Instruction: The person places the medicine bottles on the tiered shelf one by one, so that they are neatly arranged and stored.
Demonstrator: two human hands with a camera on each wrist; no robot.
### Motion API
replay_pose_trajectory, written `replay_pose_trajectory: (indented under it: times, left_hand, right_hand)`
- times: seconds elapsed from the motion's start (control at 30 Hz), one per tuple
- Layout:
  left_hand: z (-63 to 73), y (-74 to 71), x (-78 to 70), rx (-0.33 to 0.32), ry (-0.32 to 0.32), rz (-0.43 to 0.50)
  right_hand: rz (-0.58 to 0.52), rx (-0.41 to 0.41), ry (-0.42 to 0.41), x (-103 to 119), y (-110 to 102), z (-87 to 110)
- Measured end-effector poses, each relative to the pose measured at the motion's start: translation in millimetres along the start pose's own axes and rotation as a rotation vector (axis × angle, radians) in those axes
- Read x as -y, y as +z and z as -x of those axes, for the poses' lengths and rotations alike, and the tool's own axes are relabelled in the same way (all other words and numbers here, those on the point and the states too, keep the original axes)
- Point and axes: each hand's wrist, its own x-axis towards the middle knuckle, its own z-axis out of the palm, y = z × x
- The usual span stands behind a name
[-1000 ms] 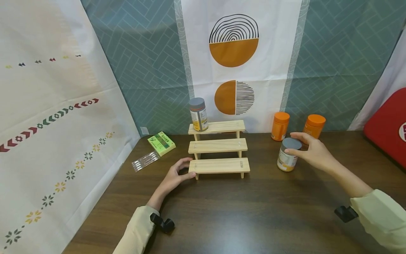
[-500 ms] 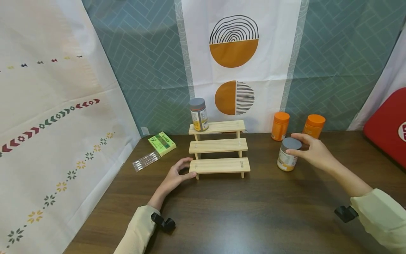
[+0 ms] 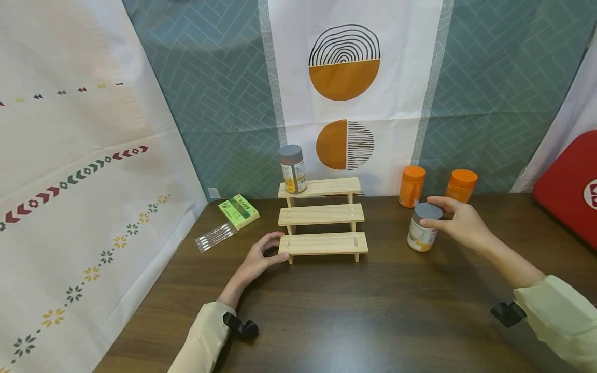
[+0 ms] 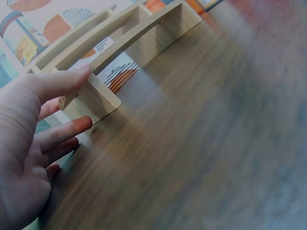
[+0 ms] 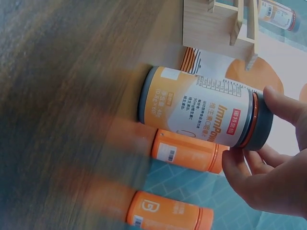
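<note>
My right hand (image 3: 459,223) grips the grey lid of a vitamin jar (image 3: 422,235) between thumb and fingers. That jar, white and yellow-orange, stands upright on the table; the right wrist view shows its label facing the camera. At the left end of a three-step wooden display rack (image 3: 323,243), my left hand (image 3: 261,259) holds the lowest step. In the left wrist view its thumb (image 4: 79,74) presses the front edge of the board, with a finger behind and the others extended alongside the leg. A matching grey-lidded jar (image 3: 293,171) stands on the top step, at its left.
Two orange bottles (image 3: 412,186) stand behind the held jar, the right one partly covered by my hand. Left of the rack lie a green-yellow box (image 3: 239,211) and a clear pack of thin sticks (image 3: 215,237). A red case (image 3: 566,181) leans at the far right.
The view shifts very slightly. Both hands, the held jar and the rack keep the same places.
</note>
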Motion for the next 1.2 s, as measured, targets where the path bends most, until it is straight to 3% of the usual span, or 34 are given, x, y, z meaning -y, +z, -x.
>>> replay_pose_trajectory:
  times: [0.63, 1.2]
  left_hand:
    - [-0.9, -0.7, 2.3, 0.003, 0.002, 0.0]
    - [-1.7, 0.7, 0.6, -0.005, -0.006, 0.018]
  right_hand:
    - [-0.016, -0.043, -0.059, 22, -4, -9.7]
    - [-0.017, -0.006, -0.086, 90, -20, -34.2]
